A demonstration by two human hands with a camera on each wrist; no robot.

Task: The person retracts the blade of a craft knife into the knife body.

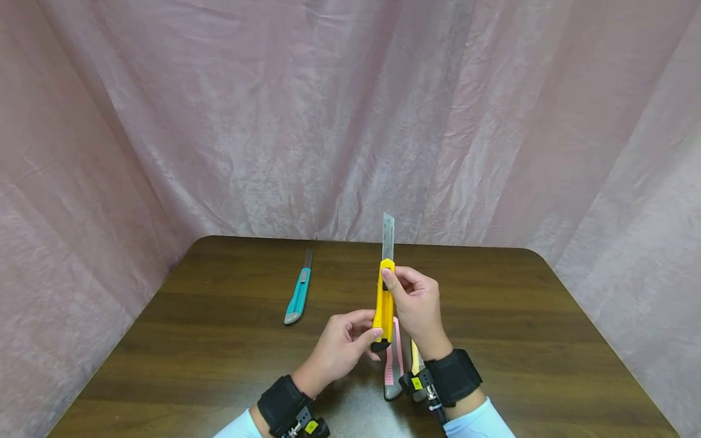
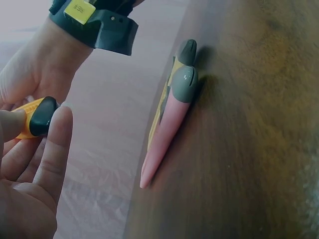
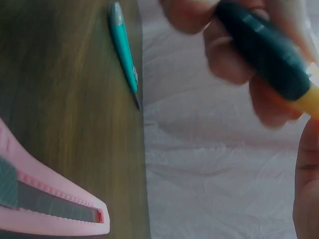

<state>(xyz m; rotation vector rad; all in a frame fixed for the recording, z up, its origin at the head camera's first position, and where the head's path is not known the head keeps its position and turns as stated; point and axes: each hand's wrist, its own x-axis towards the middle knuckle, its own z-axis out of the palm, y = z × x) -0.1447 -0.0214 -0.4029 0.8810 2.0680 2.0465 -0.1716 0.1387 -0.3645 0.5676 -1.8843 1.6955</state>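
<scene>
Both hands hold a yellow utility knife [image 1: 385, 307] upright above the table, its long silver blade [image 1: 388, 237] extended upward. My left hand [image 1: 342, 340] pinches the lower end by the black end cap [image 2: 43, 116]. Higher up, my right hand [image 1: 418, 301] grips the body, thumb on the front near the dark slider. Below them a pink utility knife [image 1: 393, 371] with a grey end lies on the table. Beside it is a pale yellow knife [image 1: 414, 356], partly hidden by the right wrist strap. To the left lies a teal utility knife [image 1: 298, 296] with its blade out.
The brown wooden table [image 1: 219, 347] has rounded far corners. A pinkish velvet curtain [image 1: 328, 121] hangs behind it and along both sides. Each wrist wears a black strap [image 1: 453, 377] with a small camera.
</scene>
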